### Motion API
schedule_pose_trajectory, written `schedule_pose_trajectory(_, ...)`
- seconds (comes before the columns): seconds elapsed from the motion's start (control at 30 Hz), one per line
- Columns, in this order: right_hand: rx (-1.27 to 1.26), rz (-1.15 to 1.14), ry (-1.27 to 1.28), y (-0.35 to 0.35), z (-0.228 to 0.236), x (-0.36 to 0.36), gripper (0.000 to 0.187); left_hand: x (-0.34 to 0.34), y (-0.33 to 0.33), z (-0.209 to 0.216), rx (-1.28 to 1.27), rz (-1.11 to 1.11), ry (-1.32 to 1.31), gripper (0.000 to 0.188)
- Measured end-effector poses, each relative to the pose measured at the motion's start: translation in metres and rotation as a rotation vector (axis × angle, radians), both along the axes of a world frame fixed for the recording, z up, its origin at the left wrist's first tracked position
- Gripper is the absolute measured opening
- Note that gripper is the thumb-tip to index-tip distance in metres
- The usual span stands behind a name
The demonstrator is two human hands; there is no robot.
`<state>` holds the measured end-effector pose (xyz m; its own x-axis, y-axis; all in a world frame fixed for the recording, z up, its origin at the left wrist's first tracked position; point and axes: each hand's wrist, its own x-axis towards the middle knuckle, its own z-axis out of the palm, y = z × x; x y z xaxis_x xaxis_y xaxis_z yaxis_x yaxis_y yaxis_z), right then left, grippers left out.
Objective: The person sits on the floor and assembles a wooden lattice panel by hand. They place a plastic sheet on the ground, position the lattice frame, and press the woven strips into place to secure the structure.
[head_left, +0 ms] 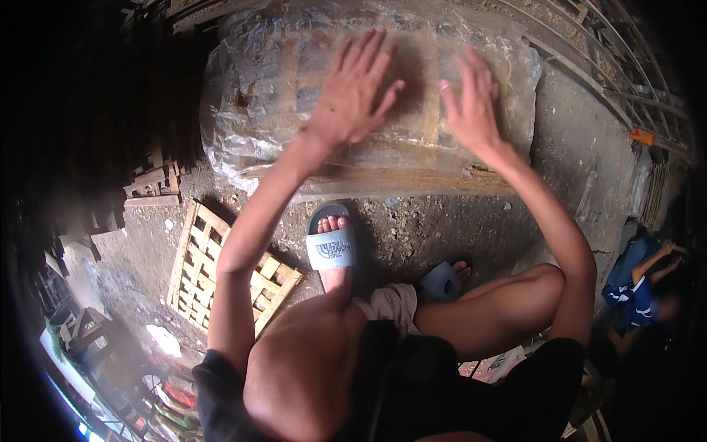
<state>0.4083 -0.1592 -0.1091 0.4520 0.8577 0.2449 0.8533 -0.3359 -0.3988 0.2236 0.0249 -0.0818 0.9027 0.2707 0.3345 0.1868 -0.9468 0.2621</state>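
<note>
Both arms reach forward over a low wooden surface covered with crinkled clear plastic sheet [250, 110]. My left hand [353, 96] is above the middle of the sheet with its fingers stretched out and thumb apart, holding nothing. To its right is my right hand [473, 103], fingers also extended and slightly blurred, with nothing in it. Whether either palm touches the plastic, I cannot tell. A brown wooden edge [412, 180] shows along the near side of the covered surface.
A pale slatted wooden lattice [272, 291] lies on the floor [412, 228] left of my slippered foot [331, 247]. Wooden frames [589, 66] lean at the far right, near an orange object [642, 136]. Another person in blue [639, 295] is at the right. Wood scraps [155, 180] lie at the left.
</note>
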Motion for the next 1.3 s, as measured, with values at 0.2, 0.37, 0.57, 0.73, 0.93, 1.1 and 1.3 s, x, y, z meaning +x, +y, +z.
schedule_pose_trajectory(0.2,-0.172,0.265,-0.045,-0.028,-0.013,-0.071,0.073,-0.043,-0.031,-0.025,0.043,0.064,0.215,0.064)
schedule_pose_trajectory(0.37,-0.216,0.276,-0.109,-0.030,-0.016,-0.065,0.074,-0.164,0.066,-0.039,0.087,0.414,0.119,0.061)
schedule_pose_trajectory(0.57,-0.229,0.285,-0.149,-0.042,-0.016,-0.057,0.073,-0.135,0.011,0.008,-0.062,0.320,-0.110,0.072)
schedule_pose_trajectory(0.73,-0.202,0.324,-0.107,-0.036,-0.006,-0.067,0.074,-0.087,-0.035,-0.034,-0.095,0.162,0.109,0.062)
schedule_pose_trajectory(0.93,-0.193,0.322,-0.120,-0.039,-0.007,-0.065,0.073,-0.250,0.050,-0.027,0.171,0.854,0.499,0.061)
schedule_pose_trajectory(1.1,-0.218,0.295,-0.127,-0.043,-0.010,-0.065,0.072,-0.215,0.000,0.013,-0.047,0.548,0.170,0.060)
schedule_pose_trajectory(1.3,-0.161,0.270,-0.129,-0.037,-0.006,-0.066,0.067,-0.099,-0.034,-0.020,-0.090,0.160,0.040,0.067)
